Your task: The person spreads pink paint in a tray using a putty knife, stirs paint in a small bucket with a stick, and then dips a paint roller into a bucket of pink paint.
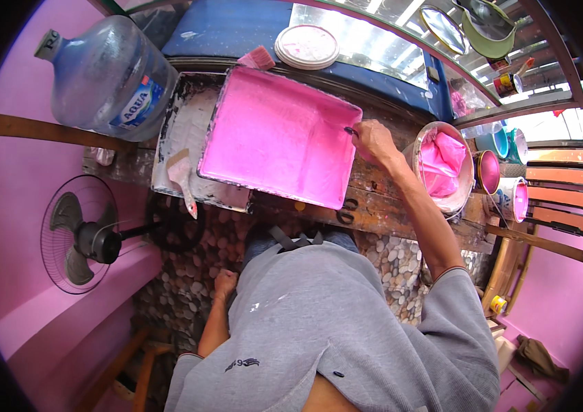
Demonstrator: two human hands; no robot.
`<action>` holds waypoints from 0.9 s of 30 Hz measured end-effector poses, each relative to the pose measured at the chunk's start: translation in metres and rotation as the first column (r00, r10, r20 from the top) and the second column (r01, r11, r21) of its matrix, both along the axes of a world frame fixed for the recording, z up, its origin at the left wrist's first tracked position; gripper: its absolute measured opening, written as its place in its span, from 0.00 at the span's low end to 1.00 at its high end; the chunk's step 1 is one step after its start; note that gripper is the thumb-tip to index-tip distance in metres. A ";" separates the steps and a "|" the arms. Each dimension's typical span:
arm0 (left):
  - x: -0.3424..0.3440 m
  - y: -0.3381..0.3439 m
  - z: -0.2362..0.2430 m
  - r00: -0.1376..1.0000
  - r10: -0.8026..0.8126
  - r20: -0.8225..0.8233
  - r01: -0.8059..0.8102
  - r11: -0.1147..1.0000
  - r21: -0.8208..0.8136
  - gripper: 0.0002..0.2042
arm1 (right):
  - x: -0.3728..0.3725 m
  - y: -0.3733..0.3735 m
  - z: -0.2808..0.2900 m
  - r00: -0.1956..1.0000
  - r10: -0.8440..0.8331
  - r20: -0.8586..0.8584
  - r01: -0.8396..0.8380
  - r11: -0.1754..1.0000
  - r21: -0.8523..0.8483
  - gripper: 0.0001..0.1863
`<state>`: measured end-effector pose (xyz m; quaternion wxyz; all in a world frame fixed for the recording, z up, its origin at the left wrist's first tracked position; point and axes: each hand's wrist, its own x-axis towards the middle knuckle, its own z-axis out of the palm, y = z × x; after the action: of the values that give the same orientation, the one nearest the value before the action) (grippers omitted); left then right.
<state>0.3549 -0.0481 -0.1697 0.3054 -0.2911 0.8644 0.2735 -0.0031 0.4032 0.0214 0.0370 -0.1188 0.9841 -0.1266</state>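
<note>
My right hand is closed at the right rim of a paint tray coated in bright pink. A short dark tip pokes out from its fingers over the rim; what it belongs to is hidden. The pink tray lies partly over a second, whitish paint-stained tray. A paintbrush with pale bristles rests across that tray's front part. My left hand hangs beside my left hip, curled closed, with nothing seen in it. Right of my right hand stands a bucket with pink plastic in it.
A large water bottle stands at the left, above a black fan. Behind the trays are a pink brush and a round white lid. Paint cans stand at the right. Scissor-like handles lie near the bench's front edge.
</note>
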 end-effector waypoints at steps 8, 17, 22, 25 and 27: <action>0.000 -0.004 -0.007 0.999 -0.035 -0.035 0.035 0.999 0.011 0.14 | 0.003 0.019 -0.013 1.000 -0.005 0.018 0.006 0.999 -0.050 0.11; -0.006 -0.001 0.000 1.000 0.006 -0.017 -0.005 0.999 0.032 0.14 | 0.015 0.030 -0.023 0.996 -0.055 0.077 0.062 0.993 -0.101 0.11; 0.001 -0.009 -0.014 1.000 -0.028 -0.004 0.028 1.000 0.004 0.14 | 0.026 0.028 -0.010 0.990 -0.117 0.079 0.132 0.967 -0.217 0.11; -0.001 -0.009 -0.013 0.999 -0.031 0.005 0.031 0.999 0.025 0.15 | 0.038 0.023 -0.016 0.991 -0.127 0.052 0.133 0.979 -0.156 0.11; -0.002 -0.009 -0.012 1.000 -0.021 0.007 0.021 0.999 0.037 0.15 | 0.049 0.014 -0.009 0.974 -0.104 0.201 0.139 0.976 -0.168 0.11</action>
<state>0.3531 -0.0571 -0.1814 0.3168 -0.2775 0.8610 0.2853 0.0454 0.4170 0.0129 0.1123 -0.0481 0.9659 -0.2284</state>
